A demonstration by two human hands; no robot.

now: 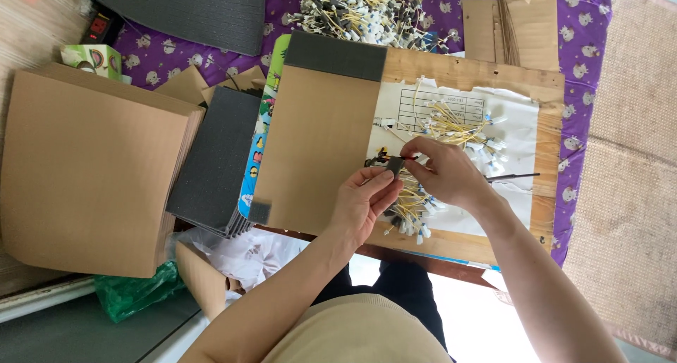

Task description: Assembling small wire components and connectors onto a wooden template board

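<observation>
My left hand pinches a small dark grey foam square between thumb and fingers. My right hand meets it from the right, fingertips closed on a thin red-tipped piece at the square's top edge. Both hands hover over a wooden board covered partly by a brown cardboard sheet and a white paper. A loose bunch of yellow wires with white and blue ends lies on the paper under and beyond my hands.
A stack of brown cardboard sheets lies at the left, a pile of grey foam pads beside it. A heap of wired parts sits on the purple cloth. A thin black rod lies on the paper.
</observation>
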